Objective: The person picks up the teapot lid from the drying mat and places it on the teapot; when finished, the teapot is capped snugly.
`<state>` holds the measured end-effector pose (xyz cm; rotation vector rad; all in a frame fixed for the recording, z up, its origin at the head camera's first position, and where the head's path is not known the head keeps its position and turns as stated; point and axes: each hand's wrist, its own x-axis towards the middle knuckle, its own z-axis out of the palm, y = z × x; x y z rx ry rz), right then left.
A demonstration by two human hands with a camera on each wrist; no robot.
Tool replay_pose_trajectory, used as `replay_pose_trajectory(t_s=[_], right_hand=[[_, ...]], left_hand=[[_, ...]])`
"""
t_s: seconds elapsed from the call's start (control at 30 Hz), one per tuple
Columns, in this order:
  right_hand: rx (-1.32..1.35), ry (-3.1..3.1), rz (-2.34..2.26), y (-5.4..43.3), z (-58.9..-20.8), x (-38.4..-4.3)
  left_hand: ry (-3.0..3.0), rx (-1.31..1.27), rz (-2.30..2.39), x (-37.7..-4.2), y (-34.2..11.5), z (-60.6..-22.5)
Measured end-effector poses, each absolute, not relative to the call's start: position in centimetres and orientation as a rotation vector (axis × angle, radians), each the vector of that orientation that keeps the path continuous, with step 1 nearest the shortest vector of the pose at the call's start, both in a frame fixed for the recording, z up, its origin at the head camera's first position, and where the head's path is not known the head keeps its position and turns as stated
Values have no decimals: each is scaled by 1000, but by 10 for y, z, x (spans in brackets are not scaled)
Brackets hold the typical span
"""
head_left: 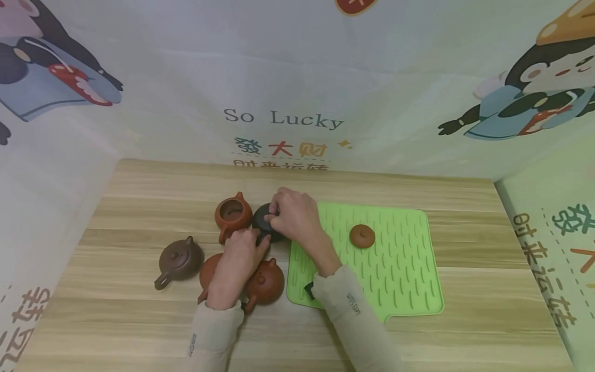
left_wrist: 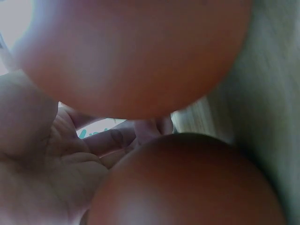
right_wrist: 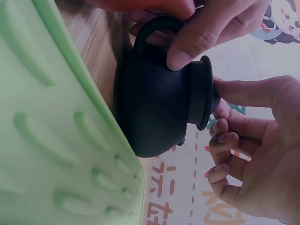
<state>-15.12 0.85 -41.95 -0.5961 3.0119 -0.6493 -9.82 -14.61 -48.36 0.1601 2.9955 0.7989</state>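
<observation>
A black teapot (right_wrist: 154, 93) stands beside the left edge of the green mat (head_left: 400, 284). My left hand (head_left: 237, 261) holds it on the handle side, the thumb pressed against its body near the neck in the right wrist view. With thumb and fingertips, my right hand (head_left: 297, 217) pinches the knob of the black lid (right_wrist: 205, 93), which sits on the pot's mouth. Under and beside my left wrist are two reddish-brown teapots (head_left: 267, 284); their round bodies (left_wrist: 140, 61) fill the left wrist view, blurred. Most of the black teapot is hidden by hands in the head view.
An orange-brown teapot without a lid (head_left: 224, 219) stands just left of the black one. Farther left is a dark brown lidded teapot (head_left: 181, 261). One brown lid (head_left: 362, 236) lies on the mat. A printed cloth wall (head_left: 186, 103) rises behind the wooden table (head_left: 479, 310).
</observation>
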Motion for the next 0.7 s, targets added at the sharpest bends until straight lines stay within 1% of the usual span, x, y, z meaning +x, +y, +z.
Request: replay_pose_trajectory(t_s=[0.13, 0.43, 0.7], right_hand=[[-575, 3032, -648, 8, -421, -151], [-501, 3059, -629, 6, -422, -153], [-438, 3088, -629, 3, -431, -152]], left_hand=[[2984, 158, 808, -97, -145, -478], [2954, 140, 826, -103, -150, -494], [2994, 169, 822, -103, -149, -495]])
